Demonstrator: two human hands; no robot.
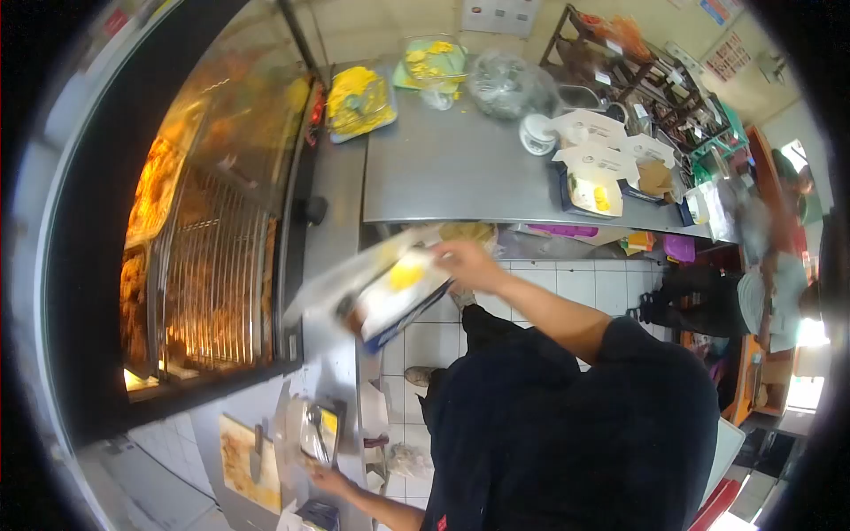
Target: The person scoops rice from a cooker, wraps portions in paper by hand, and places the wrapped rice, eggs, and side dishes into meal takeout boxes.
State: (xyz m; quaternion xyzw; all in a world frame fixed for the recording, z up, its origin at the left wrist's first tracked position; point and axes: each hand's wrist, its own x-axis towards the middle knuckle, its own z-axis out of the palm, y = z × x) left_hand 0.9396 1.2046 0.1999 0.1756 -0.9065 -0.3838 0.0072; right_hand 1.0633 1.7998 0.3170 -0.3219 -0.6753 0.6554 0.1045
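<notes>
My right hand (467, 267) grips the near corner of an open takeaway box (385, 334), blurred by motion, in mid-air in front of the warming cabinet. White food that looks like rice and a yellow portion (406, 273) lie inside it, with its pale lid folded out. Lower down, my left hand (329, 480) is closed at the edge of a second open box (316, 434) on the counter. That one holds some yellow food and a shiny metal utensil, perhaps a spoon. Beside it a knife (257, 453) rests on a stained cutting board (237, 460).
A lit glass cabinet (208, 257) with racks stands at left. On the steel table (443, 181) are trays of yellow food (359, 99), a plastic bag (505, 84), a white scale (537, 134) and open filled boxes (593, 190). Another person (708, 299) stands at right.
</notes>
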